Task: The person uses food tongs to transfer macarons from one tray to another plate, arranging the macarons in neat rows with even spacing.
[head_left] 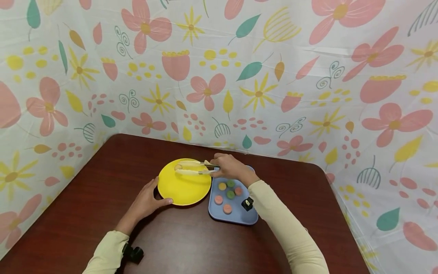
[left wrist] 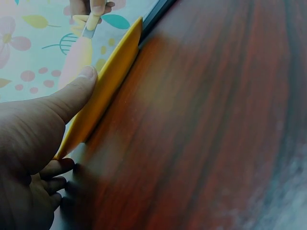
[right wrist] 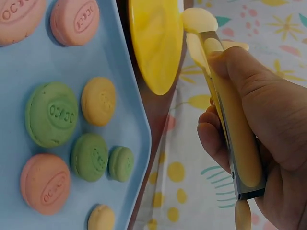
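Over the yellow plate, a small macaron sits between the tips of tongs gripped by the right hand; the left hand holds the plate's rim. Just beside, a blue tray bears more macarons.

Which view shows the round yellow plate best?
The head view: it shows the round yellow plate from above, nearly whole, crossed by cream-tipped silver tongs. The left wrist view has it nearly edge-on, gripped by the left hand; the right wrist view catches part, beside the rectangular blue tray.
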`<state>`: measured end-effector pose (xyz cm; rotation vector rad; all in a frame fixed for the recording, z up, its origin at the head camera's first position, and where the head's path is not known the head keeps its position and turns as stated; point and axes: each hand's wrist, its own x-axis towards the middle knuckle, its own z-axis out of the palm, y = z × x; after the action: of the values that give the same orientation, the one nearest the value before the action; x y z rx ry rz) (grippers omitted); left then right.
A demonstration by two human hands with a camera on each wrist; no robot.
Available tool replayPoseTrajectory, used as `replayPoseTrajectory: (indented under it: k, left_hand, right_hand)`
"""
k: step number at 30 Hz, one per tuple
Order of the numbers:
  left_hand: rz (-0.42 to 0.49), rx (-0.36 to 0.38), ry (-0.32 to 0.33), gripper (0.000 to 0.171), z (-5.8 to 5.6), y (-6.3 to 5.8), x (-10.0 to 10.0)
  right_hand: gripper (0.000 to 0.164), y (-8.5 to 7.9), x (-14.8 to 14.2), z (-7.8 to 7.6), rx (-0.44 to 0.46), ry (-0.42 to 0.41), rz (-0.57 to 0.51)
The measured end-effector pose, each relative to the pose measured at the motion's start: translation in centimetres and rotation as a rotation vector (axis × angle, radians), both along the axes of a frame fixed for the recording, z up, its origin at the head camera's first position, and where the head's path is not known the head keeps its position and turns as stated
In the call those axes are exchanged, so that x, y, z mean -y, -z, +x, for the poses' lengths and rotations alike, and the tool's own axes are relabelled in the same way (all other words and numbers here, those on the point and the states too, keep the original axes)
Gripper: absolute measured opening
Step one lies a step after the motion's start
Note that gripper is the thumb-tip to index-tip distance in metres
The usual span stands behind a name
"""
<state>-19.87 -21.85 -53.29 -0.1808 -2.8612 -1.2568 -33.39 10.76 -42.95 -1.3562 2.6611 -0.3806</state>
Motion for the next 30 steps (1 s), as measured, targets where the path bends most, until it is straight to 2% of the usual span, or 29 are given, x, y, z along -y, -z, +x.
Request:
replayPoseTrajectory:
  k: [19, 30]
  left_hand:
    - [-0.004, 0.001, -0.008, 0.117, 0.0, 0.0, -0.1]
    - [-0.010, 0.006, -0.006, 0.118, -0.1, -0.1, -0.1]
  right_hand:
    - [0.049, 1.7, 1.3, -0.9, 0.041, 0.038, 0.038]
    - [0.053, 1.3, 0.8, -0.5, 0.042, 0.056, 0.019]
